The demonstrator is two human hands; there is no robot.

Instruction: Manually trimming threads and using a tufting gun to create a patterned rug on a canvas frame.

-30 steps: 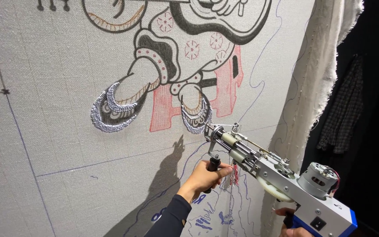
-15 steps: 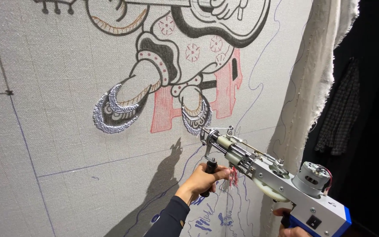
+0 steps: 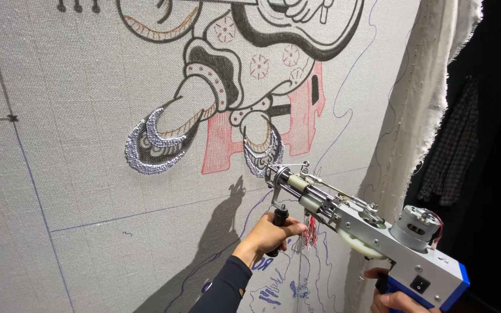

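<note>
Grey tufting cloth [image 3: 88, 191] stretches upright before me, partly stitched with a figure. My left hand [image 3: 268, 235] clenches the tufting gun's [image 3: 366, 232] black front handle [image 3: 278, 227] to steady its nose against the cloth; my right hand [image 3: 395, 298] grips the blue rear grip.

The grey woven backing cloth [image 3: 88, 191] stretched upright looks matt and coarse, its weave plainly showing. The silver tufted patches [image 3: 149, 148] on it glint like metallic yarn. The white-and-blue tufting gun [image 3: 372, 237] has a smooth plastic body, a bare metal motor can and shiny steel rods at its nose. The frayed white cloth edge [image 3: 436, 87] looks soft and rough.
</note>
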